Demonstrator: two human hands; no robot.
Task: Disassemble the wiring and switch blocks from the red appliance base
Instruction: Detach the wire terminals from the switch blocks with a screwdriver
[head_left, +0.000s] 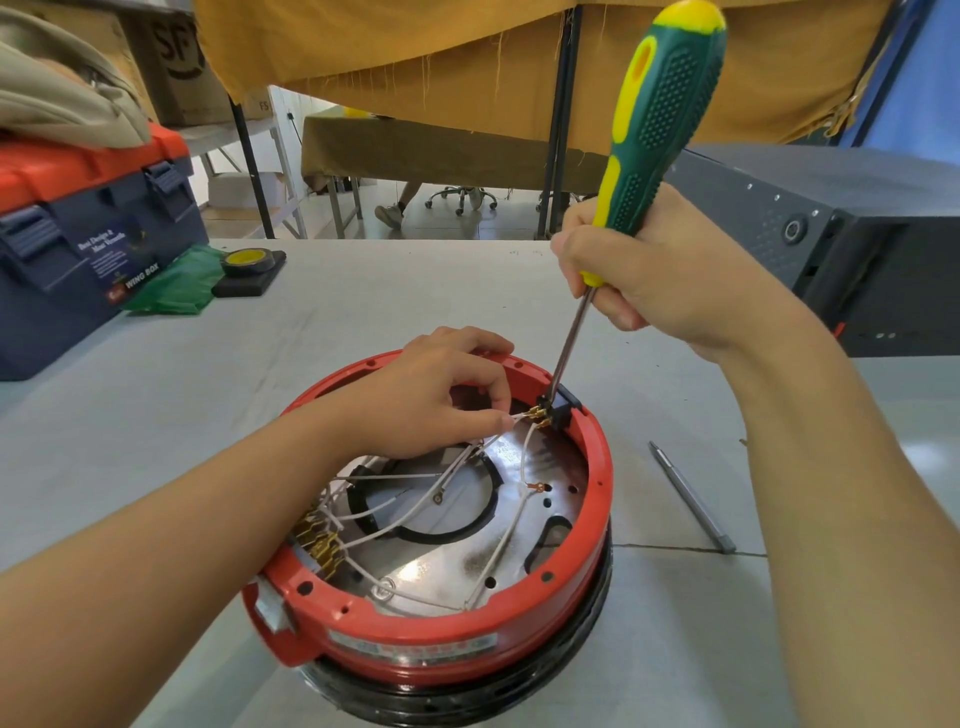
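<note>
Grey table carries the round red appliance base near its front edge, open side up, over a black part whose underside is hidden. Inside the base, on a shiny metal floor, lie white wires and brass terminals at the near-left wall, partly covered by the left forearm. The screwdriver, green and yellow, stands steeply with its handle up and tilted to the right, its tip down at the black switch block on the far-right rim; the tip's contact is hard to make out. The right hand wraps its fingers round the lower handle. The left hand pinches a wire by the block between thumb and forefinger. A grey bit lies to the right.
</note>
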